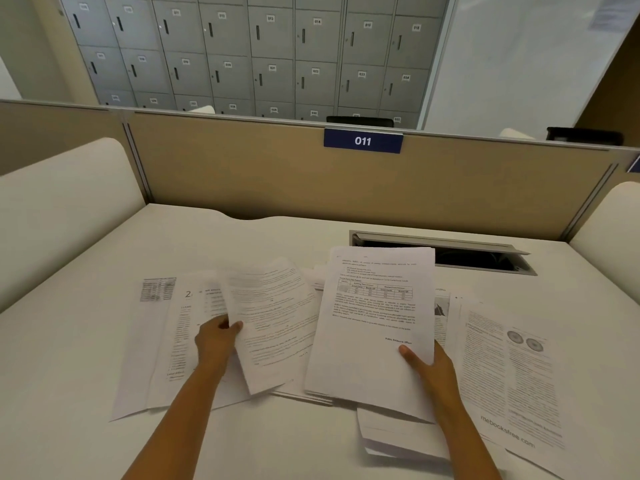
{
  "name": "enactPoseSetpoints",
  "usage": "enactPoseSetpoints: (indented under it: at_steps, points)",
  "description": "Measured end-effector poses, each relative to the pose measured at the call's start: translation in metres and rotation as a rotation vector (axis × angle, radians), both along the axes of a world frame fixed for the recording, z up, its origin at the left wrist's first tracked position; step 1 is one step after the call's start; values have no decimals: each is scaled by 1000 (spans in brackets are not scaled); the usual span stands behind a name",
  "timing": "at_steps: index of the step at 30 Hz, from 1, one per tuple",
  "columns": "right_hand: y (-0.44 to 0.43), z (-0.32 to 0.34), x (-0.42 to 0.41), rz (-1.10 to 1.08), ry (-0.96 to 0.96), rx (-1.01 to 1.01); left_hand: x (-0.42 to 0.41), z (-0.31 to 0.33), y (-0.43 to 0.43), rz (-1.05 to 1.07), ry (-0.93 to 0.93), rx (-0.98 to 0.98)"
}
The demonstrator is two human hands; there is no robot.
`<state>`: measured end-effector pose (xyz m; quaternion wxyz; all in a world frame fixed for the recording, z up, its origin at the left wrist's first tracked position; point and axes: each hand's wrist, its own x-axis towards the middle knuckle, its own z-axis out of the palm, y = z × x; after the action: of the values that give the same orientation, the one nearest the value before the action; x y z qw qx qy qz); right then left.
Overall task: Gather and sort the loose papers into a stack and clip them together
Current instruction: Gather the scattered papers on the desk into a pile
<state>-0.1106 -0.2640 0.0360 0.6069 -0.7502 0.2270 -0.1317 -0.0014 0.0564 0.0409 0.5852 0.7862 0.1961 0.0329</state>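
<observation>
Printed white papers lie scattered across the white desk (pixel 86 306). My left hand (pixel 214 337) pinches the left edge of a single printed sheet (pixel 273 320), lifted and tilted above the pile. My right hand (pixel 429 365) grips the lower right edge of a small stack of sheets (pixel 374 320) whose top page shows a table and paragraphs. More loose sheets lie flat at the left (pixel 162 341) and at the right (pixel 512 368), the latter with two round figures. Another sheet (pixel 394 434) pokes out below the held stack. No clip is in view.
An open cable tray (pixel 450 254) is sunk in the desk behind the papers. A tan partition (pixel 277 174) with a blue "011" label (pixel 363 141) closes the back. White side panels stand left and right. Grey lockers lie beyond.
</observation>
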Motion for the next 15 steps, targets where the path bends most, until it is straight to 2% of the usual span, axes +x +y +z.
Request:
enactPoseSetpoints:
  at_steps: [3, 7, 12, 15]
  points:
    - [-3, -1, -1, -45, -22, 78, -5, 5, -1, -96, -48, -77]
    - [-6, -2, 0, -80, -49, 133, -8, 7, -14, -133, -29, 32]
    - [-9, -6, -2, -74, -45, 175, -7, 5, -8, 140, -78, 164]
    - [-11, -7, -2, -63, -50, 188, -2, -2, 8, 290, 10, 303]
